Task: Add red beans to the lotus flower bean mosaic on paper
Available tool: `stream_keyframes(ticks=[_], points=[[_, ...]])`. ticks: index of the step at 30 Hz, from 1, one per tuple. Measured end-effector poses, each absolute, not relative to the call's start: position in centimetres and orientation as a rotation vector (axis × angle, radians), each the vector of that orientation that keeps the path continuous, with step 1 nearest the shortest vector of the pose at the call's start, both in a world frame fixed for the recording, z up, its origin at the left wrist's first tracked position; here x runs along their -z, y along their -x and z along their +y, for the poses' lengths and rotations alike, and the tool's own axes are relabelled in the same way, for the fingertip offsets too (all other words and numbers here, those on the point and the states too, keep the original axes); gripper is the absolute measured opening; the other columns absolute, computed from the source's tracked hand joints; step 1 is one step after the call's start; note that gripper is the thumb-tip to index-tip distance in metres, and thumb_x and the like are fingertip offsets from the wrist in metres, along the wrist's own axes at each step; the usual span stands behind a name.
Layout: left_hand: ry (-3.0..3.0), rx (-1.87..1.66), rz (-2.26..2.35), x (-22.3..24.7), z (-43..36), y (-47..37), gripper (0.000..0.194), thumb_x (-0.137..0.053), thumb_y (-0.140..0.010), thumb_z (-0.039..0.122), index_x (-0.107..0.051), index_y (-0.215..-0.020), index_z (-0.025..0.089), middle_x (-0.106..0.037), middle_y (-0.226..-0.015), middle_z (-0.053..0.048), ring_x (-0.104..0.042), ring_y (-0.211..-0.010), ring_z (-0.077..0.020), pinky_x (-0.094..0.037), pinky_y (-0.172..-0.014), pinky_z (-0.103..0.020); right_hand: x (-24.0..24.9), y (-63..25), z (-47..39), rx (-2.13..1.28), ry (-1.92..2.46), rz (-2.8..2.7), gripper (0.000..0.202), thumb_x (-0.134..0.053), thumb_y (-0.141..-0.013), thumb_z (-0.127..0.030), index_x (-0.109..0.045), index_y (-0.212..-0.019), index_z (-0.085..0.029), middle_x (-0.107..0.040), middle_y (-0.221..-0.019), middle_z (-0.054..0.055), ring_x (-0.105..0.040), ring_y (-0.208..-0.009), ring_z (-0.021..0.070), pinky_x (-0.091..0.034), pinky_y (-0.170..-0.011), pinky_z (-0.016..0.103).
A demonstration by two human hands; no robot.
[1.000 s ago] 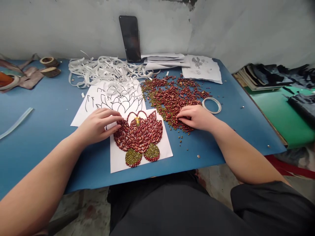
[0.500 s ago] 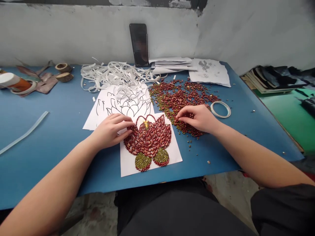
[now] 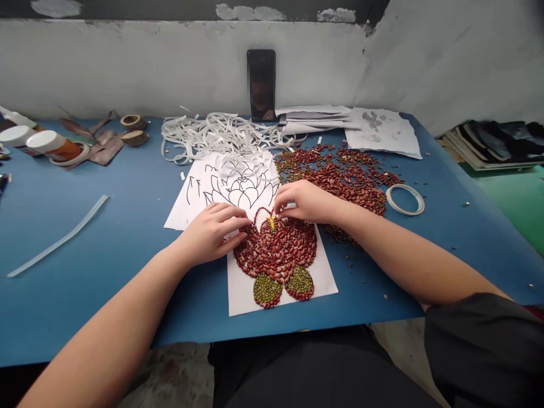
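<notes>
A flower made of red beans [image 3: 283, 249] covers much of a white sheet [image 3: 325, 277] at the table's front. Two round leaves of green beans [image 3: 267, 289] lie at its base, and a small yellow patch [image 3: 272, 222] marks its top. My left hand [image 3: 216, 232] rests at the flower's upper left, fingers apart and fingertips on the beans. My right hand [image 3: 304, 201] is over the flower's upper right edge, thumb and fingertips pinched together. Whatever is between those fingertips is too small to make out.
Loose red and green beans [image 3: 357, 175] spread out at the right, near a tape roll [image 3: 405, 199]. Behind are a line drawing [image 3: 242, 190], paper strips [image 3: 212, 133], folded papers [image 3: 314, 119] and a leaning phone [image 3: 261, 85]. White-capped bottles [image 3: 53, 144] lie at the left.
My right hand has moved left from the loose bean pile to the top of the flower. My left hand stays at the flower's left side. The camera view has shifted.
</notes>
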State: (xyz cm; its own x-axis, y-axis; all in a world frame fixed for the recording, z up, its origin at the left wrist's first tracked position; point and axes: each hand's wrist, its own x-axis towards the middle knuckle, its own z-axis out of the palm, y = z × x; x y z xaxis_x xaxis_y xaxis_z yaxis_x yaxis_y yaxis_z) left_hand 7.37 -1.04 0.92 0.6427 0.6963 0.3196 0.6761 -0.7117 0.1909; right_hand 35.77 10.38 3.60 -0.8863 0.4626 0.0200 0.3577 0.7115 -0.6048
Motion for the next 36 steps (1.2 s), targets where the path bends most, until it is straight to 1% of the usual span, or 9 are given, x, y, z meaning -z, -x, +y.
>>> stream_keyframes(ticks=[3, 7, 11, 15, 20, 26, 30, 36], points=[[-2.803, -0.555, 1.174, -0.9, -1.1, -7.5, 0.024, -0.056, -0.108, 0.032, -0.075, -0.121, 0.024, -0.080, -0.118, -0.008, -0.071, -0.105, -0.0252, -0.055, -0.091, -0.041, -3.3, -35.6, 10.6, -0.906, 0.683, -2.786, 0.012, -0.080, -0.089, -0.010, -0.082, -0.091, -0.021, -0.081, -0.095, 0.003, -0.072, -0.089, 0.0171, -0.053, -0.088, 0.033], [-2.840, -0.577, 1.144, -0.9, -1.1, -7.7, 0.024, -0.055, -0.109, 0.032, -0.075, -0.119, 0.024, -0.080, -0.116, -0.008, -0.072, -0.103, -0.0250, -0.053, -0.088, -0.040, -3.2, -36.1, 10.5, -0.964, 0.703, -2.775, 0.011, -0.079, -0.090, -0.012, -0.082, -0.096, -0.021, -0.082, -0.096, 0.003, -0.073, -0.090, 0.0171, -0.053, -0.088, 0.032], [-2.856, -0.615, 1.148, -0.9, -1.0, -7.5, 0.025, -0.055, -0.109, 0.033, -0.076, -0.118, 0.022, -0.080, -0.116, -0.009, -0.071, -0.101, -0.0256, -0.053, -0.087, -0.040, -3.2, -36.7, 10.5, -0.976, 0.682, -2.739, 0.007, -0.080, -0.090, -0.015, -0.083, -0.092, -0.021, -0.083, -0.092, 0.003, -0.074, -0.087, 0.0170, -0.053, -0.087, 0.032], [-2.806, -0.593, 1.199, -0.9, -0.9, -7.3, 0.027, -0.055, -0.109, 0.035, -0.077, -0.119, 0.024, -0.080, -0.117, -0.009, -0.071, -0.103, -0.0258, -0.053, -0.089, -0.041, -3.1, -36.9, 10.8, -0.945, 0.633, -2.755, 0.011, -0.076, -0.089, -0.014, -0.083, -0.089, -0.023, -0.083, -0.091, 0.002, -0.075, -0.085, 0.0172, -0.054, -0.085, 0.031], [-2.790, -0.555, 1.228, -0.8, -0.9, -7.2, 0.028, -0.054, -0.109, 0.037, -0.077, -0.118, 0.025, -0.080, -0.117, -0.009, -0.071, -0.105, -0.0256, -0.054, -0.092, -0.042, -3.0, -36.9, 10.9, -0.904, 0.636, -2.736, 0.010, -0.077, -0.088, -0.017, -0.084, -0.088, -0.024, -0.084, -0.090, 0.001, -0.075, -0.083, 0.0170, -0.053, -0.084, 0.030], [-2.830, -0.577, 1.204, -0.7, -0.8, -7.2, 0.028, -0.052, -0.110, 0.037, -0.077, -0.117, 0.024, -0.080, -0.116, -0.009, -0.071, -0.101, -0.0249, -0.052, -0.089, -0.040, -3.0, -36.9, 10.9, -0.910, 0.632, -2.746, 0.017, -0.071, -0.088, -0.012, -0.084, -0.090, -0.023, -0.084, -0.092, 0.002, -0.076, -0.086, 0.0174, -0.054, -0.085, 0.030], [-2.835, -0.605, 1.183, -0.7, -0.8, -7.2, 0.026, -0.055, -0.109, 0.035, -0.077, -0.117, 0.023, -0.080, -0.115, -0.009, -0.071, -0.100, -0.0251, -0.052, -0.088, -0.040, -3.1, -37.1, 11.0, -0.897, 0.623, -2.775, 0.021, -0.068, -0.088, -0.010, -0.084, -0.090, -0.022, -0.084, -0.091, 0.002, -0.076, -0.085, 0.0169, -0.053, -0.084, 0.029], [-2.843, -0.595, 1.187, -0.7, -0.8, -7.1, 0.027, -0.054, -0.109, 0.036, -0.076, -0.117, 0.023, -0.080, -0.115, -0.008, -0.071, -0.100, -0.0251, -0.052, -0.088, -0.040, -3.0, -37.3, 11.2, -0.872, 0.601, -2.820, 0.022, -0.068, -0.090, -0.011, -0.084, -0.091, -0.025, -0.083, -0.091, 0.001, -0.074, -0.085, 0.0165, -0.052, -0.084, 0.030]])
